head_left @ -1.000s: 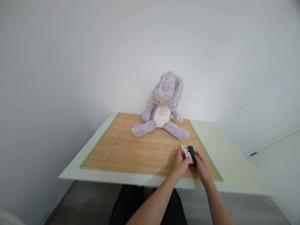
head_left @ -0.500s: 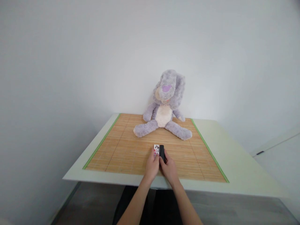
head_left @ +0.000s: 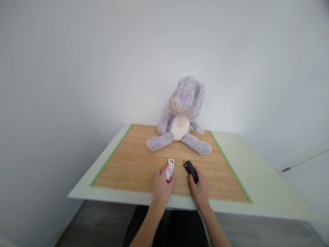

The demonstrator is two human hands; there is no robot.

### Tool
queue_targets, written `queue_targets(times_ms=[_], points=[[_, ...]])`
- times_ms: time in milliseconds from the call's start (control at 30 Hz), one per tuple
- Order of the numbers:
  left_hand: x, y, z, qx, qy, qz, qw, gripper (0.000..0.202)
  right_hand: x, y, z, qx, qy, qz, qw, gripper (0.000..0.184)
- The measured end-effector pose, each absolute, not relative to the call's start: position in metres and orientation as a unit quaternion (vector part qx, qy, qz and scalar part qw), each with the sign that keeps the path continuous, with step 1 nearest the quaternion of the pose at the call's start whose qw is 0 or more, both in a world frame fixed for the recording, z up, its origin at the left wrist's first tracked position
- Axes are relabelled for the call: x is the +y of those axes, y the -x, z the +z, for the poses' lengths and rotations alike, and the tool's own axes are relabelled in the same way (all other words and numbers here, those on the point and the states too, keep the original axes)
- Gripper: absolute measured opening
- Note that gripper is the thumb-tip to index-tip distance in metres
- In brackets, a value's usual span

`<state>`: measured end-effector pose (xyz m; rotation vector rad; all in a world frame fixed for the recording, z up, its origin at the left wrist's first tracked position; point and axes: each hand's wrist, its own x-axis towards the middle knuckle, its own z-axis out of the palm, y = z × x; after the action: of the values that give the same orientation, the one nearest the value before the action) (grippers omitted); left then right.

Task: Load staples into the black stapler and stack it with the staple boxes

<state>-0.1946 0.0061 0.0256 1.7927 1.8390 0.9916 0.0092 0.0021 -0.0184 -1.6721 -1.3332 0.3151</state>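
My left hand (head_left: 161, 186) is closed round the near end of a small red and white box (head_left: 169, 168) that lies on the bamboo mat (head_left: 133, 164). My right hand (head_left: 200, 188) grips the near end of a small black oblong object (head_left: 190, 169), also on the mat, a short gap to the right of the box. Both hands rest near the mat's front edge. A grey-purple plush rabbit (head_left: 181, 118) sits upright at the back of the mat against the wall, legs spread towards me.
The mat has green edging and lies on a pale table (head_left: 259, 185) pushed against a white wall. A white cabinet front (head_left: 303, 161) stands at the right. My dark-clothed legs show under the table's near edge.
Both hands slid the box and the black object together from the mat's right side to its middle. The two items have since been pulled apart, the black one to the right.
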Motion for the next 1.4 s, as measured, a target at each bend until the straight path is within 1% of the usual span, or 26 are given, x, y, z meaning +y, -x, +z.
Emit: queue_targets(times_ms=[67,233,400,500,633,767,900,1000,1100,1267,1333,1400], points=[[0.009,0.208,0.025,0.663,-0.638,0.347,0.180,0.034,-0.001,-0.013,-0.021,-0.545,0.680,0.120,0.475,0.059],[0.046,0.237,0.022,0.681,-0.633,0.336,0.149,0.038,0.000,-0.013,-0.025,-0.547,0.679,0.115,0.476,0.056],[0.072,0.242,0.018,0.679,-0.640,0.336,0.127,0.039,0.000,-0.014,-0.024,-0.550,0.679,0.115,0.474,0.055],[0.050,0.251,0.017,0.678,-0.639,0.347,0.105,0.039,-0.001,-0.013,-0.023,-0.547,0.679,0.115,0.476,0.054],[-0.002,0.277,0.008,0.674,-0.646,0.350,0.082,0.038,-0.001,-0.012,-0.024,-0.543,0.681,0.117,0.477,0.054],[-0.035,0.295,0.000,0.680,-0.669,0.298,0.035,0.036,0.000,-0.012,-0.026,-0.541,0.683,0.119,0.477,0.055],[-0.039,0.276,0.011,0.676,-0.679,0.286,0.015,0.044,-0.001,-0.013,-0.026,-0.540,0.685,0.118,0.476,0.055],[-0.026,0.240,0.027,0.620,-0.731,0.281,0.042,0.043,-0.001,-0.013,-0.025,-0.542,0.683,0.116,0.476,0.056],[-0.004,0.202,0.036,0.608,-0.744,0.270,0.058,0.044,-0.001,-0.014,-0.024,-0.547,0.680,0.113,0.475,0.055],[0.024,0.168,0.040,0.602,-0.748,0.274,0.058,0.045,0.000,-0.013,-0.023,-0.552,0.679,0.107,0.472,0.055],[0.022,0.169,0.039,0.605,-0.745,0.277,0.056,0.048,-0.001,-0.012,-0.021,-0.552,0.680,0.102,0.471,0.054],[0.013,0.175,0.035,0.623,-0.730,0.275,0.057,0.048,-0.003,-0.012,-0.019,-0.553,0.683,0.097,0.467,0.050]])
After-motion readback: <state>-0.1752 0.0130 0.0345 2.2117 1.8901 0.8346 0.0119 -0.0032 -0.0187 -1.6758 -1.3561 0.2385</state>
